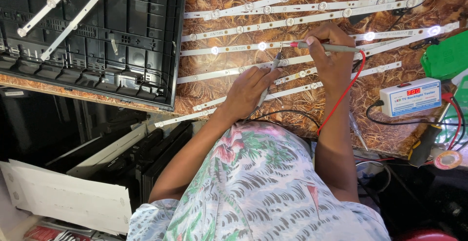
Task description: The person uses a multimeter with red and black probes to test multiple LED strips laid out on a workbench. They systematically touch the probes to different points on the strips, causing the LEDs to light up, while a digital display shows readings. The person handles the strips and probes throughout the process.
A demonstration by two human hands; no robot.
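Red-wired probe (325, 47) is pinched in the closed right hand (332, 58); the closed left hand (248, 91) presses a black-wired probe (271, 77) on one of about nine light strips (292, 20).

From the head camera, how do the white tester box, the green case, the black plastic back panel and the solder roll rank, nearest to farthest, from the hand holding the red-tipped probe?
Measured from the right hand:
1. White tester box, just to its right on the table.
2. Green case, further right near the frame's edge.
3. Solder roll, lower right; too close to call against the green case.
4. Black plastic back panel, far across on the left.
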